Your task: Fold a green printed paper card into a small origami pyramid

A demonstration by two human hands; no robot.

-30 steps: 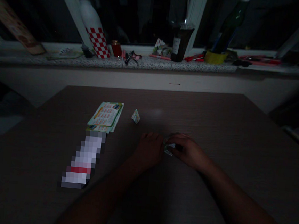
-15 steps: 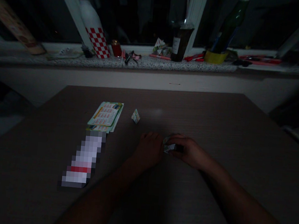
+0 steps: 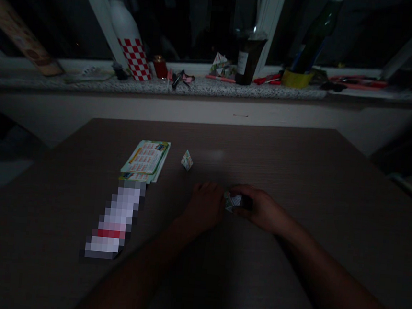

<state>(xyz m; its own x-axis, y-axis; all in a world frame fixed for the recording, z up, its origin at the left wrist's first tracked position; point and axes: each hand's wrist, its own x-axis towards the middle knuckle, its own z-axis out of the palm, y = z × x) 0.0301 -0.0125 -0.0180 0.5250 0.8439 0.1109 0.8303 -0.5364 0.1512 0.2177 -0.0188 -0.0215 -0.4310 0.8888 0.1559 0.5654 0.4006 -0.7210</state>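
Observation:
On a dark wooden table (image 3: 299,158) my two hands meet over a small folded piece of printed paper (image 3: 233,201). My right hand (image 3: 259,208) is curled round it and pinches it from the right. My left hand (image 3: 205,206) rests knuckles-up against its left side, fingers bent; whether it grips the paper is hidden. A small folded paper pyramid (image 3: 187,160) stands on the table just beyond my left hand. Further left lies a thin stack of printed leaflets (image 3: 147,159).
A blurred-out strip (image 3: 115,219) lies left of my left forearm. The stone windowsill (image 3: 154,86) behind the table holds a red-and-white checked bottle (image 3: 130,35), a dark cup (image 3: 248,57), a green bottle (image 3: 315,34), a yellow tape roll (image 3: 297,79) and small clutter.
My right hand has drawn the folded paper slightly up and turned it; the fingers closed more tightly on it. My left hand barely moved.

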